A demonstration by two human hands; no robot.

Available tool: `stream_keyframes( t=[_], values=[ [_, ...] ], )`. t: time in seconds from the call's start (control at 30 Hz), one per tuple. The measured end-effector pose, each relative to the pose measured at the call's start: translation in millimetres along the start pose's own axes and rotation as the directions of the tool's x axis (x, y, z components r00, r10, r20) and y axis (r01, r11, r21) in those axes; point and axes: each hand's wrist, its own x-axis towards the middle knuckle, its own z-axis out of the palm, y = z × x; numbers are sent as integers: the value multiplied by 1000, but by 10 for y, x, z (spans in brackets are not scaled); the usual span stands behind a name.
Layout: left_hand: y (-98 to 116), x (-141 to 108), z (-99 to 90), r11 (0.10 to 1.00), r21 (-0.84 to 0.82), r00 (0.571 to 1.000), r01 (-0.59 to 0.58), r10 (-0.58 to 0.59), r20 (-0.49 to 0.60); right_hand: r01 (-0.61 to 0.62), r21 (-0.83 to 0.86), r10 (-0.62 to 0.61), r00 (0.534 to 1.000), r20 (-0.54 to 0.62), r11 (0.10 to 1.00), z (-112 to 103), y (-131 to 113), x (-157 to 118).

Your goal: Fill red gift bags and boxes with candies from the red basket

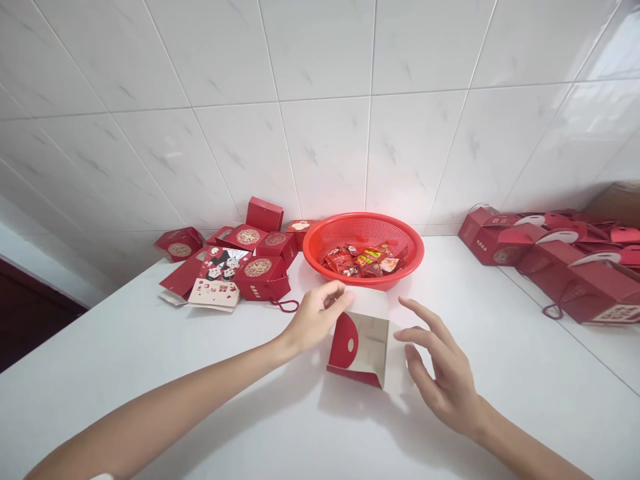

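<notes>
In the head view, an unfolded red gift box (pixel 361 347) with a pale inside stands in the middle of the white table, its top facing me. One round-edged red flap with a small hole is folded inward on its left. My left hand (pixel 320 312) pinches the box's far pale flap between thumb and fingers. Beside the right-hand pale flap, my right hand (pixel 440 367) has its fingers spread and slightly curled; the index finger is raised. Just behind the box sits a red plastic basket (pixel 363 220) holding several red snack packets (pixel 370 260).
Several red boxes (pixel 263 277), some flattened or part-folded, lie to the left on the white table (pixel 240 407). Rows of closed red boxes with handles (pixel 565 267) stand at the right. A tiled wall (pixel 325 147) rises behind, and a brown carton (pixel 617 203) shows at far right.
</notes>
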Motion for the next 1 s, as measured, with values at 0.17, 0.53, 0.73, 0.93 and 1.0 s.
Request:
stream_keyframes(
  t=[0.17,0.53,0.73,0.93,1.0],
  values=[
    [-115,86,43,1000,-19,998,7,-6,68,-98,-26,100,991,90,995,-22,55,-16],
    [108,52,-87,934,352,938,62,-175,299,-102,-131,143,924,353,986,39,127,-38],
    [66,201,-423,954,26,860,297,-279,426,-84,-205,153,925,349,975,41,145,-37],
    [-259,264,-332,848,-327,907,417,-364,213,-150,-258,213,948,237,954,78,220,-14],
    [-334,274,-208,828,-393,916,400,-371,150,-149,-266,210,953,218,952,74,256,3]
  ],
)
